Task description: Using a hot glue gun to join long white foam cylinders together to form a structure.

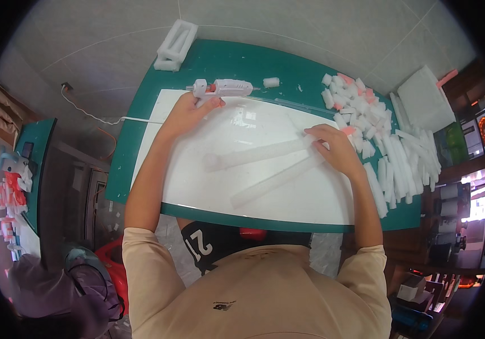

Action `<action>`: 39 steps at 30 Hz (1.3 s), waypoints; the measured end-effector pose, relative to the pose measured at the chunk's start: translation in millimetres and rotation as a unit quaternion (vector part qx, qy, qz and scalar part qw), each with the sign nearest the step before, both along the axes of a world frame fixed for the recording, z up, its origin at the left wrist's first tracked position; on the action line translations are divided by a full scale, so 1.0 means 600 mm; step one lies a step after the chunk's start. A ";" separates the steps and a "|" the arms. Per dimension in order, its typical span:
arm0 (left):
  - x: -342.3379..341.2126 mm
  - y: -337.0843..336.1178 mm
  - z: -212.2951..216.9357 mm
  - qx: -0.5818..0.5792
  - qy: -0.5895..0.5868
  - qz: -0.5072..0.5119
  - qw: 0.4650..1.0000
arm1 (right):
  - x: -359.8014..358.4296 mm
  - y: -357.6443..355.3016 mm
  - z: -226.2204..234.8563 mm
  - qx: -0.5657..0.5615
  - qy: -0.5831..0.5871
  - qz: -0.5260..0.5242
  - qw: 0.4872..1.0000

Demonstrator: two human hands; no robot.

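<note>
A white glue gun with a red trigger lies at the far side of the white board. My left hand is wrapped round its grip, fingers partly hidden. Two pale foam strips fan out to the left across the board, their right ends meeting at my right hand. Its fingers and thumb are bent around those ends; how firmly they pinch cannot be seen. A clear glue stick lies along the board's far edge.
The green table holds a pile of white and pink foam blocks at right. Several long foam strips lie nearer. A hollow foam frame stands far left; a small foam block lies behind the board. A white cord runs left.
</note>
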State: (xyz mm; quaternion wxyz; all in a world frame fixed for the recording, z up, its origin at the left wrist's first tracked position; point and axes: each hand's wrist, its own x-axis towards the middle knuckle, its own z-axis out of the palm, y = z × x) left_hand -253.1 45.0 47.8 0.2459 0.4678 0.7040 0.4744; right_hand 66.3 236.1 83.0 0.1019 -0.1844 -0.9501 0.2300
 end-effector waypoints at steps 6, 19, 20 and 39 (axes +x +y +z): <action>-0.001 -0.001 -0.001 0.007 0.001 -0.001 1.000 | -0.005 -0.002 -0.002 0.007 -0.004 0.003 1.000; -0.014 0.003 -0.019 0.061 -0.015 0.000 0.998 | -0.007 -0.003 -0.009 0.014 -0.005 0.000 1.000; -0.015 0.003 -0.020 0.060 -0.015 -0.001 0.998 | -0.007 -0.004 -0.010 0.014 -0.005 0.000 1.000; -0.012 0.001 -0.008 0.077 -0.049 -0.006 0.996 | -0.007 -0.008 -0.015 0.019 -0.002 -0.014 1.000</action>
